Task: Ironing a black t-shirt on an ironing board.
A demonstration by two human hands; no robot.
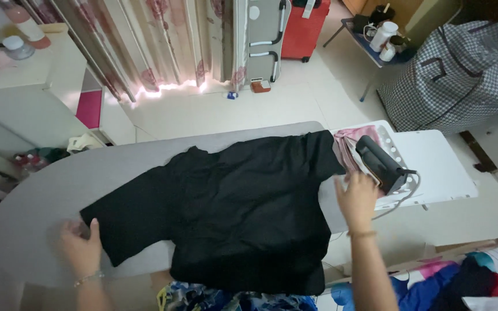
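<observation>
Nearest the camera, the left hand [80, 247] lies flat and spread, fingers wide, holding nothing, on the grey padded ironing-board surface [36, 201], its fingertips touching the sleeve edge of the black short-sleeved cotton shirt [237, 207]. The shirt is laid out flat, its long axis running across the board from the left sleeve to the far right end, with its hem hanging over the near edge.

The right hand [357, 198] is open too, fingers loosely splayed and empty, just past the shirt's right edge. It hovers beside the dark, wedge-shaped steam iron [380, 164], very near or just touching its near side; contact cannot be told for sure. The iron sits on the white perforated rest [433, 167] at the board's right end, its grey cord [402, 198] looping down, a pink cloth [350, 144] bunched under and beside it. So the iron lies right of and slightly beyond the right hand, which is far nearer to it than the left.

Farther off stand a red hard-shell suitcase [305, 29], flowered curtains [162, 40] and a checked fabric bag [451, 75].
</observation>
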